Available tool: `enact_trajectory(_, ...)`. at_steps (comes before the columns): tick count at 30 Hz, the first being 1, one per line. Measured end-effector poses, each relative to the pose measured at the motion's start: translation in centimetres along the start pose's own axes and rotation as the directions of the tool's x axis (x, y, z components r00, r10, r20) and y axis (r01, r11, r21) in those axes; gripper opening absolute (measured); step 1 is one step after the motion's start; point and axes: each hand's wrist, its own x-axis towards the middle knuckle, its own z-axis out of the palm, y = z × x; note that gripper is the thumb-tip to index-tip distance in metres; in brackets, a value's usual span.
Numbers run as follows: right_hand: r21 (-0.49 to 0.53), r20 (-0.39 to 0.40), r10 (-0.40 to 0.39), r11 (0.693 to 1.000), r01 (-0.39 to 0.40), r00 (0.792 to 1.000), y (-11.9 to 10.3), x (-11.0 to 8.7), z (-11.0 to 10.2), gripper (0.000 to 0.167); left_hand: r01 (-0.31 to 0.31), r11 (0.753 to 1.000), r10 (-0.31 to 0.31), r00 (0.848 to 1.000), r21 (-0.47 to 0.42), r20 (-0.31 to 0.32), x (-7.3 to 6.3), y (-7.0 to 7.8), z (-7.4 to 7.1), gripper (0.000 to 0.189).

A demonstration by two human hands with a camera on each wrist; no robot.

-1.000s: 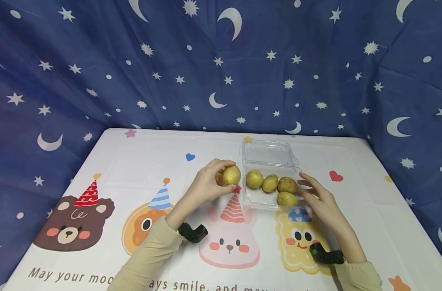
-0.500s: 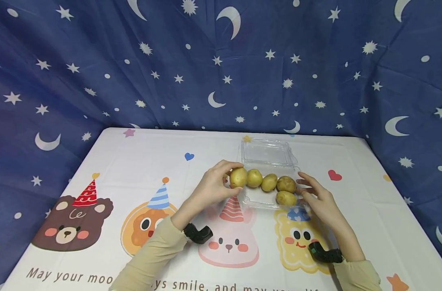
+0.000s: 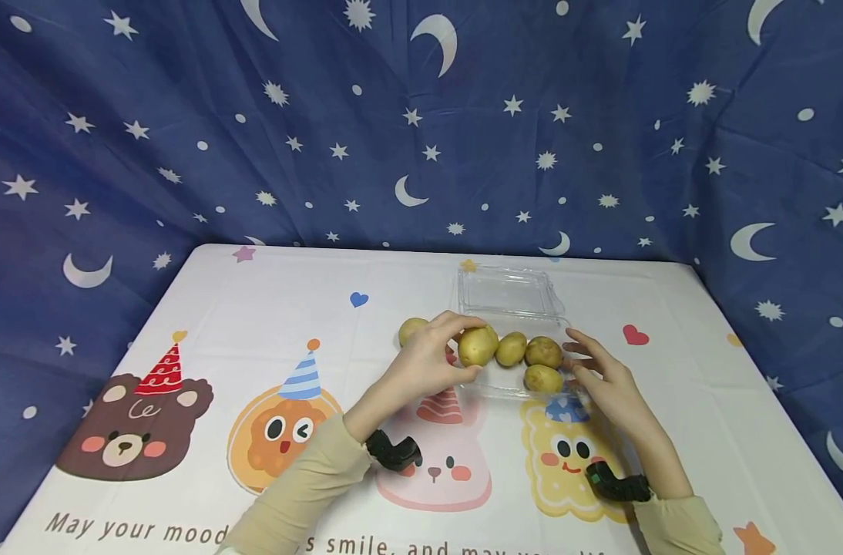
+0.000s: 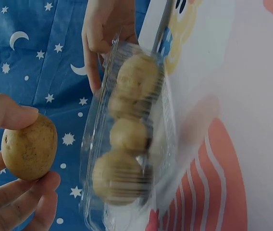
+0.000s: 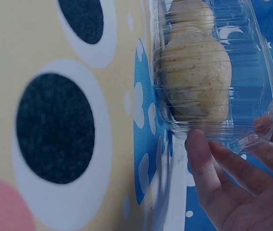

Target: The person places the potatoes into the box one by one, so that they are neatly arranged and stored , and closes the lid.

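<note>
A person's left hand (image 3: 421,358) pinches a yellow-skinned potato (image 3: 478,344) between thumb and fingertips above the left end of a clear plastic clamshell container (image 3: 501,389), on a bench (image 3: 290,285) spread with a cartoon-print tablecloth. In the left wrist view the pinched potato hangs apart from the container.

The right hand (image 3: 605,381) rests against the container's right end, fingers spread and extended, the tips touching the clear plastic.

The container sits nearer the bench's right edge than its left, its lid (image 3: 508,293) laid back toward the far edge. Potatoes (image 3: 512,349) lie inside in a row, with one more set toward the near edge at the right end. Another, a loose potato (image 3: 412,331), sits on the cloth left of the container, partly hidden by the left hand.

Beige sleeves (image 3: 300,470) and black wrist devices (image 3: 619,484) show on both arms. Beyond the bench's far edge hangs a navy curtain (image 3: 324,92) patterned with white moons and stars.
</note>
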Motion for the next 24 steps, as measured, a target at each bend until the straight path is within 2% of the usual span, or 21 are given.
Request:
enact_trajectory(12, 0.006, 0.012, 0.016, 1.0, -0.017, 1.0, -0.2, -0.1, 0.0, 0.053, 0.001, 1.0, -0.001, 0.998, 0.0, 0.07, 0.7, 1.4, 1.5, 0.059)
enact_trajectory(19, 0.009, 0.011, 0.023, 1.0, -0.023, 1.0, -0.3, -0.1, 0.0, 0.053, -0.014, 1.0, 0.016, 0.995, -0.025, 0.096, 1.1, 1.8, 2.7, 0.058)
enact_trajectory(24, 0.015, 0.012, 0.019, 1.0, -0.02, 1.0, -0.3, -0.1, 0.0, 0.053, -0.03, 1.0, 0.031, 0.993, -0.006, 0.112, 1.5, 2.0, 3.6, 0.059)
